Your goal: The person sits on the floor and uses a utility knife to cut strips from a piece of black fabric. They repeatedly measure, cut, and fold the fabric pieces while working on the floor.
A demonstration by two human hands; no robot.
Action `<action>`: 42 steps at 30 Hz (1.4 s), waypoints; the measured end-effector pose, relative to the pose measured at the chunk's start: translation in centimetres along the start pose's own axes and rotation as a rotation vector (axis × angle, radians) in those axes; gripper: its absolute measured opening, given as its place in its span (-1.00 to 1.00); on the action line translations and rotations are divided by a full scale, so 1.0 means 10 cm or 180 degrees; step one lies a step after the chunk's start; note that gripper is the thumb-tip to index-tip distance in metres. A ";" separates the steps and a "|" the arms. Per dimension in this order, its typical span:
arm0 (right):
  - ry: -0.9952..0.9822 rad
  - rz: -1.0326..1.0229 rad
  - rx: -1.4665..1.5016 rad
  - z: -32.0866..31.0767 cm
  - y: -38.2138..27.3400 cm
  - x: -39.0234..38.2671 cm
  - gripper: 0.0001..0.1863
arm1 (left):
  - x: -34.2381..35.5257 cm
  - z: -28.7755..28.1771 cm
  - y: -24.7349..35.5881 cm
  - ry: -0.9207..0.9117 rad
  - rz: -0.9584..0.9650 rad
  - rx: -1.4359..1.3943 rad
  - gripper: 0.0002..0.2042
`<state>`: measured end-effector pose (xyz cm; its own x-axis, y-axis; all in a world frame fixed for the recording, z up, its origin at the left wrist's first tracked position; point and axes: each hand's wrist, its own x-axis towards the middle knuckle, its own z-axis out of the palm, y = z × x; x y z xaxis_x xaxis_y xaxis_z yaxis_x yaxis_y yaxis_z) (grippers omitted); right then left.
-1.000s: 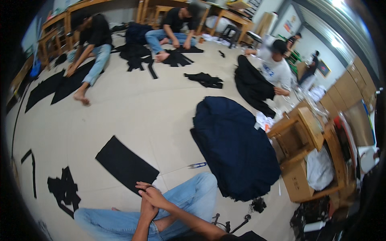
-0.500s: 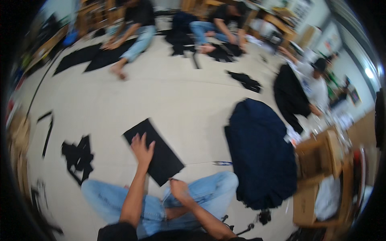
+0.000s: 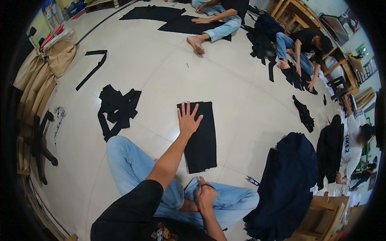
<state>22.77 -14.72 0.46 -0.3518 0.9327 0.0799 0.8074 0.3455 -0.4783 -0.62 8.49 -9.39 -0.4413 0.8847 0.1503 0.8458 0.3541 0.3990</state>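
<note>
A folded black cloth panel (image 3: 202, 140) lies on the floor in front of my crossed legs. My left hand (image 3: 188, 122) rests flat on its far end, fingers spread. Just below the panel's near edge, above my lap, my right hand (image 3: 206, 195) is closed. A thin dark band shows at its fingers, but what it holds is too small to make out. Off to the right, blue-handled thread snips (image 3: 252, 180) lie beside a large dark navy cloth bundle (image 3: 281, 180).
Black cloth scraps (image 3: 118, 106) and a bent black strip (image 3: 96, 66) lie to the left. Brown paper sacks (image 3: 36, 86) line the left side. Co-workers sit on the floor with black cloth pieces (image 3: 189, 25). A cardboard box (image 3: 321, 217) stands at lower right.
My view has turned, so the scene sits differently in the picture. My right hand has drawn back from the panel's near corner toward my lap. My left hand stays on the cloth.
</note>
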 end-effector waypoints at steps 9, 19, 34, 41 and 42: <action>-0.0153 0.0049 -0.0184 -0.35 0.12 -0.54 -0.52 | 0.03 0.11 -0.09 0.0355 0.0121 -0.0116 -0.36; -0.0608 0.0310 -0.0290 -0.88 0.06 -1.13 -0.62 | 0.03 0.11 -0.12 0.0327 0.0092 -0.0060 -0.36; -0.0145 -0.0202 -0.0527 -1.84 0.62 -2.45 -0.63 | 0.17 0.22 -0.22 0.0630 0.0227 0.0025 -0.37; 0.1999 0.2841 -0.1643 -2.69 1.39 -3.59 -0.56 | 0.39 0.22 -0.17 0.0482 0.0078 -0.0119 -0.39; 0.2387 0.3011 -0.0930 -2.76 1.47 -3.44 -0.60 | 0.42 0.20 -0.18 0.0406 0.0027 -0.0210 -0.39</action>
<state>59.76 -38.89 14.81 0.7057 0.6237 0.3360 0.7054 -0.5743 -0.4154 -3.38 12.22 -11.23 -0.4722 0.8404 0.2660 0.8300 0.3224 0.4551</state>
